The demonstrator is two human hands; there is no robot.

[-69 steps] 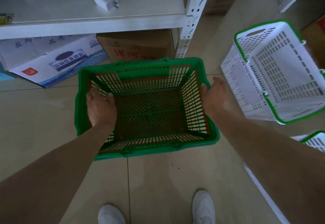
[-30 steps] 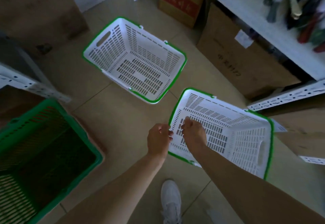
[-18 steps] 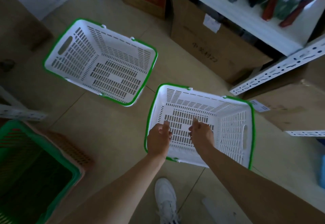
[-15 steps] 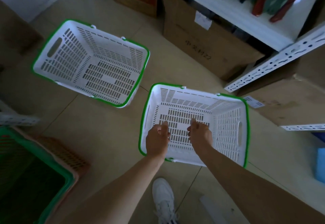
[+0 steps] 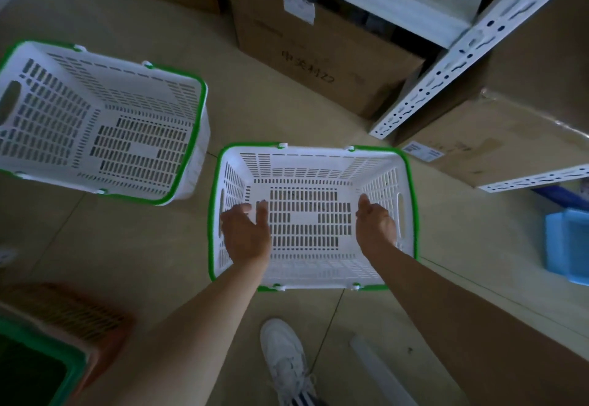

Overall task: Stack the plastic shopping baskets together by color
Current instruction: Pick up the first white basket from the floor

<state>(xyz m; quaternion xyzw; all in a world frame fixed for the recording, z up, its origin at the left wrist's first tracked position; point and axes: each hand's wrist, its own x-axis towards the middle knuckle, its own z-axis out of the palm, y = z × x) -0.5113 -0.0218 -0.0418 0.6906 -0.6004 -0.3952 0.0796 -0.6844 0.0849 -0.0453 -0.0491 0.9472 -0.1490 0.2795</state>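
A white plastic basket with a green rim [image 5: 410, 182] sits on the floor right in front of me. Both my hands are inside it. My left hand [image 5: 245, 233] hovers by the left wall with fingers spread. My right hand [image 5: 376, 225] is by the right wall near its handle slot, fingers loosely apart. Neither hand clearly grips the basket. A second white basket with a green rim [image 5: 204, 96] stands apart at the left. A green basket [image 5: 38, 345] nested in an orange one [image 5: 79, 313] shows at the bottom left corner.
Cardboard boxes [image 5: 318, 64] sit under a white metal shelf, whose perforated upright [image 5: 462, 55] stands behind the near basket. Another box [image 5: 510, 144] lies at the right, and a blue tray [image 5: 567, 243] at the right edge. My white shoe [image 5: 287, 358] is below the basket.
The view turned from the green basket to the white ones. My hands moved from the near basket's front edge into it and spread apart toward its left and right walls.
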